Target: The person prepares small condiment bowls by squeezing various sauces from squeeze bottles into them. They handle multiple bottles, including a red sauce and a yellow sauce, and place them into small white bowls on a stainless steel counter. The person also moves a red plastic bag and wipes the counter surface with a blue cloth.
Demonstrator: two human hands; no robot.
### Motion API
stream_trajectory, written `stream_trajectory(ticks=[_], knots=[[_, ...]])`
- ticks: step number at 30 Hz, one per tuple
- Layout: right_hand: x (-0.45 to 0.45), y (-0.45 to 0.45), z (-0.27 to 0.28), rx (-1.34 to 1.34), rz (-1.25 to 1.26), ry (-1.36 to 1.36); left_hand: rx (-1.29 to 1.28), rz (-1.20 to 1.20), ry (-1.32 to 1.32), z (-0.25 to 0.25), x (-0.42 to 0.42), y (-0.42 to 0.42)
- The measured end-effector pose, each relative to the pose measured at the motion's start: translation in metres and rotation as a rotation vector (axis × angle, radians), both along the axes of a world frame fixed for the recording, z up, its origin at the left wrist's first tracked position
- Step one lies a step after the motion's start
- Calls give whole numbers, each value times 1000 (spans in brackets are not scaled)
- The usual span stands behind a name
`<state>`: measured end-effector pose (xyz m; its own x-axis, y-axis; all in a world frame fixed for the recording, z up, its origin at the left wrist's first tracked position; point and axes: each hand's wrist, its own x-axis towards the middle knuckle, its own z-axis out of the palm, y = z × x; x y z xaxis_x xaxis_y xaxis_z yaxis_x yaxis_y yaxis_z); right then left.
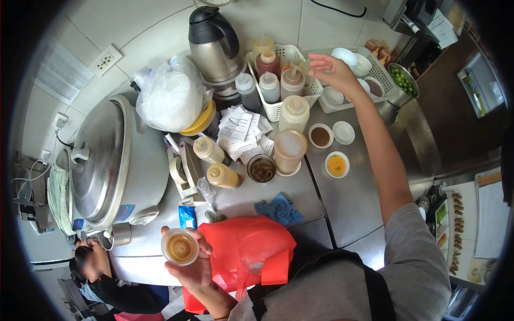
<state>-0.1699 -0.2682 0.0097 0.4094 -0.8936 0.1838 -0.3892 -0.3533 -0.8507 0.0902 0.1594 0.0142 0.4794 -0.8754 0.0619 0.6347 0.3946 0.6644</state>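
Note:
My left hand (190, 261) holds a small clear plastic cup of brown sauce (181, 247) upright above the counter's near edge. My right hand (331, 72) is raised over the baskets at the back, fingers apart, with nothing visible in it. Beneath and beside it are squeeze bottles in a white plastic basket (274, 111) and small bowls in a second white basket (335, 107). A red plastic bag (241, 244) lies close to my left hand. On the steel counter sit a bowl of brown sauce (321, 136), a bowl of orange liquid with green bits (337, 165) and a white dish (343, 133).
A large lidded pot (140, 172) fills the left side. Loose paper slips (241, 130), a tape dispenser (185, 176), a dark-filled glass (262, 168) and a blue cloth (278, 208) occupy the middle. A steel vacuum jug (213, 56) stands behind. Another person (124, 293) is at lower left.

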Motion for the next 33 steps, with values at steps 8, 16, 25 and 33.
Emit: stream_trajectory(ticks=[8, 16, 25, 33], knots=[[126, 13, 40, -423, 217, 968, -25, -77, -38, 10, -10, -16], [150, -13, -1, -429, 297, 1201, -8, -23, 5, 8, -6, 1], [67, 3, 87, -468, 228, 549, -61, -16, 38, 8, -4, 13], [-46, 94, 202, -458, -37, -450, -80, -66, 33, 0, -7, 10]])
